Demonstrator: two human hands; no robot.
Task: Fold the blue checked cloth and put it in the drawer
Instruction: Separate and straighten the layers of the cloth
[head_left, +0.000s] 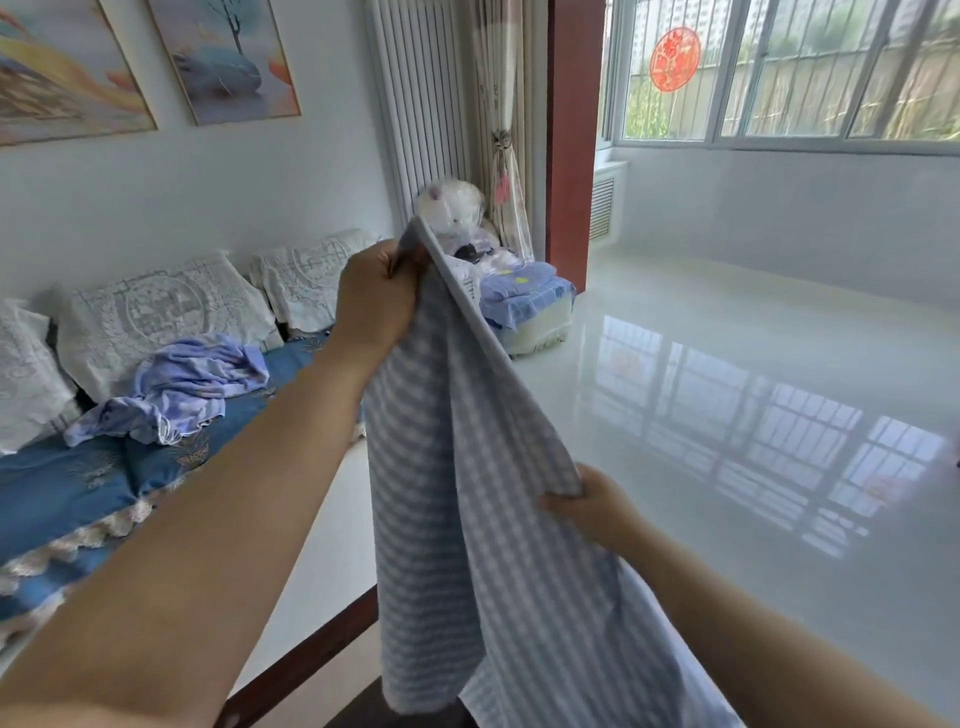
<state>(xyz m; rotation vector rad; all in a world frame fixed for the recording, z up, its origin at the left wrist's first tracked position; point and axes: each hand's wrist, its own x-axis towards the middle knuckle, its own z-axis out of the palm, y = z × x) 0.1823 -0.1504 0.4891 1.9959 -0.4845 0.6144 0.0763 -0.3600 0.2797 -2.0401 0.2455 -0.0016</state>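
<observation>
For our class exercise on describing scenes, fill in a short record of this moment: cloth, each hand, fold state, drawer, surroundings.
cloth: blue checked cloth, held up in the air, hanging down
left hand: left hand grips the cloth's top corner, raised
right hand: right hand pinches the cloth's edge lower down
fold state: not yet neatly folded
drawer: not in view
surroundings: sofa with a crumpled garment; glossy floor

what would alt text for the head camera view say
A person holds up a blue checked cloth, the left hand gripping its top corner and the right hand pinching an edge lower down. A sofa with crumpled laundry stands at left.
</observation>
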